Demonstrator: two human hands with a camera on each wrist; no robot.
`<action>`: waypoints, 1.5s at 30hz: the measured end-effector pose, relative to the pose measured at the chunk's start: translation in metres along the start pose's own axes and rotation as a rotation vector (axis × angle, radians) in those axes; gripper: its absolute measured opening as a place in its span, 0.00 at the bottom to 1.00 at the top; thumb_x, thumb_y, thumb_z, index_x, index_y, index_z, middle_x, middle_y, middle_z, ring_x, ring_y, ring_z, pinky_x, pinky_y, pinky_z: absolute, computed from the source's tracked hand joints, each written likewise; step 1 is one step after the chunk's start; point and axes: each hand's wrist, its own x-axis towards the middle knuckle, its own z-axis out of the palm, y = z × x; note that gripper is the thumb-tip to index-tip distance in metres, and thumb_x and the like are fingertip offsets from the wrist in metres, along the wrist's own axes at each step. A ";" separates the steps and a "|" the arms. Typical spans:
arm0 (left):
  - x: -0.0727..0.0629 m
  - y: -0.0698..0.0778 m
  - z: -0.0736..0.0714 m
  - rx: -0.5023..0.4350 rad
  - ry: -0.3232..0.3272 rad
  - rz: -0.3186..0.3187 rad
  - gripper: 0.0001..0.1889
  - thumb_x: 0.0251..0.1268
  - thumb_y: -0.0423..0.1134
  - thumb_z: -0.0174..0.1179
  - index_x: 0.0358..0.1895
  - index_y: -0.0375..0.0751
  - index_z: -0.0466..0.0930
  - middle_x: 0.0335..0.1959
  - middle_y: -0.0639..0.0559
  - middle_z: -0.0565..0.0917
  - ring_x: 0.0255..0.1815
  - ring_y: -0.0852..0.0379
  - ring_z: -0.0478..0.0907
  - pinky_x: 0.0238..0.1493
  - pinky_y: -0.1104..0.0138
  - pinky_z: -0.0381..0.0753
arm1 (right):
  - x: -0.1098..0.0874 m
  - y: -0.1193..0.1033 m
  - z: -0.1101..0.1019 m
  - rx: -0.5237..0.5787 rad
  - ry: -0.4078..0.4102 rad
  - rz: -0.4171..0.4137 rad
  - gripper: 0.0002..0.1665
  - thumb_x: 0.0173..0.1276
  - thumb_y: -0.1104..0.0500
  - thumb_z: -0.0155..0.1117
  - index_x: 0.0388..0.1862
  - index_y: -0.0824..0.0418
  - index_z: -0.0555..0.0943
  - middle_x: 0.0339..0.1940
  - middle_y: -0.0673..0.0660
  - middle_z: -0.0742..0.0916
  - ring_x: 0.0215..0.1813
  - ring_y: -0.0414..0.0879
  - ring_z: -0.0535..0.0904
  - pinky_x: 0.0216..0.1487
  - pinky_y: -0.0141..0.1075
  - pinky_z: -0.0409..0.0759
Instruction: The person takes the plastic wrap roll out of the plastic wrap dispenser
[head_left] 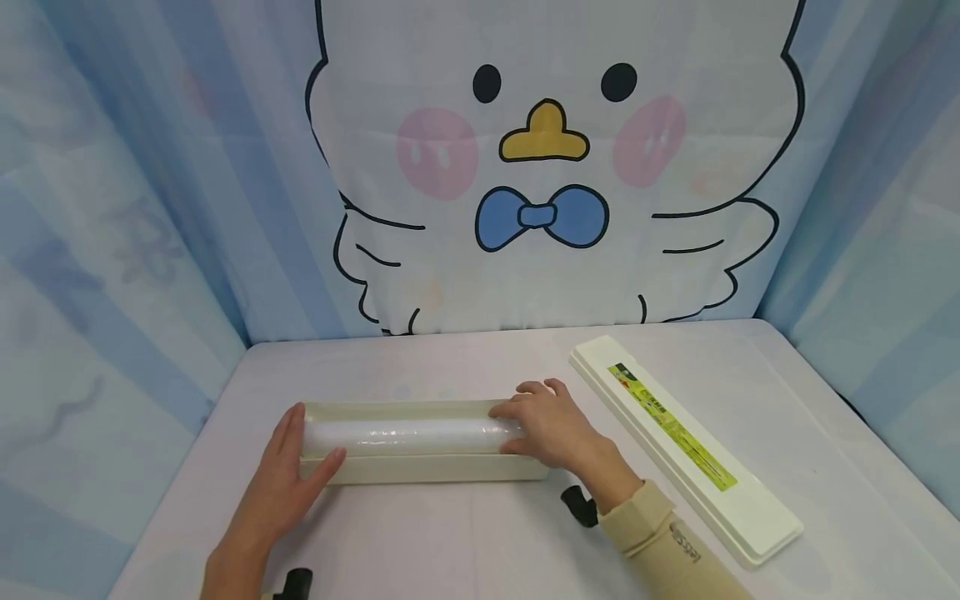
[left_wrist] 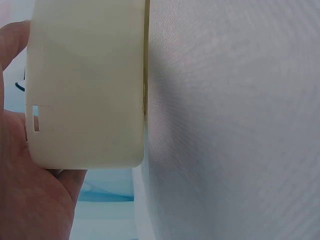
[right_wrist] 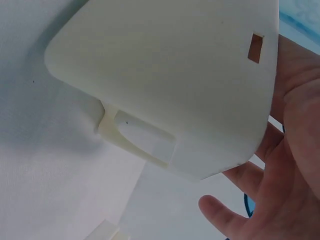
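A long cream plastic cling film box (head_left: 420, 469) sits on the table with its top uncovered. Inside it lies a shiny clear roll of cling film (head_left: 420, 433). My left hand (head_left: 285, 475) holds the box's left end, thumb at the front rim and fingers at the back. Over the right end, my right hand (head_left: 555, 429) rests its index finger and thumb at either side of the roll, the other fingers spread. Both wrist views show the box's end walls (left_wrist: 87, 90), (right_wrist: 165, 75), each with a small slot. The right thumb is hidden in its wrist view.
To the right, a long white cover (head_left: 765, 525) with a green and yellow label lies slantwise on the white-clothed table (head_left: 480, 542). A printed curtain (head_left: 540, 283) stands behind the table and along both sides. Black pieces (head_left: 580, 506) show at both wrists.
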 end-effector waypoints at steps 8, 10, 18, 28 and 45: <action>-0.001 0.003 -0.001 -0.004 -0.026 -0.039 0.57 0.71 0.66 0.54 0.80 0.32 0.30 0.80 0.28 0.38 0.78 0.27 0.41 0.71 0.35 0.47 | 0.000 0.003 0.002 0.023 -0.015 -0.034 0.26 0.60 0.51 0.79 0.58 0.52 0.86 0.57 0.51 0.87 0.68 0.57 0.72 0.69 0.60 0.61; -0.001 0.004 -0.001 -0.002 -0.030 -0.046 0.57 0.70 0.67 0.54 0.80 0.33 0.30 0.80 0.28 0.37 0.78 0.27 0.41 0.72 0.35 0.46 | 0.000 0.004 0.002 0.032 -0.019 -0.035 0.27 0.60 0.52 0.78 0.59 0.53 0.85 0.57 0.51 0.87 0.68 0.57 0.72 0.69 0.60 0.61; 0.000 0.004 -0.001 0.003 -0.022 -0.022 0.56 0.71 0.66 0.55 0.80 0.32 0.31 0.80 0.28 0.39 0.78 0.27 0.42 0.72 0.35 0.48 | -0.003 0.004 -0.002 0.048 0.017 -0.066 0.27 0.60 0.53 0.78 0.59 0.54 0.85 0.55 0.53 0.87 0.66 0.57 0.73 0.69 0.64 0.58; 0.000 0.003 -0.002 0.008 -0.020 -0.012 0.56 0.72 0.65 0.54 0.80 0.30 0.32 0.79 0.27 0.39 0.78 0.27 0.41 0.72 0.36 0.47 | -0.004 0.004 -0.007 0.071 0.044 -0.143 0.26 0.62 0.54 0.77 0.59 0.58 0.85 0.54 0.54 0.87 0.61 0.55 0.77 0.70 0.58 0.60; 0.000 0.000 -0.003 -0.021 -0.016 0.003 0.57 0.70 0.66 0.56 0.80 0.30 0.32 0.80 0.27 0.39 0.78 0.27 0.41 0.71 0.34 0.48 | -0.005 0.000 -0.019 0.205 -0.085 -0.144 0.26 0.68 0.58 0.72 0.63 0.63 0.81 0.55 0.54 0.83 0.53 0.48 0.80 0.63 0.47 0.74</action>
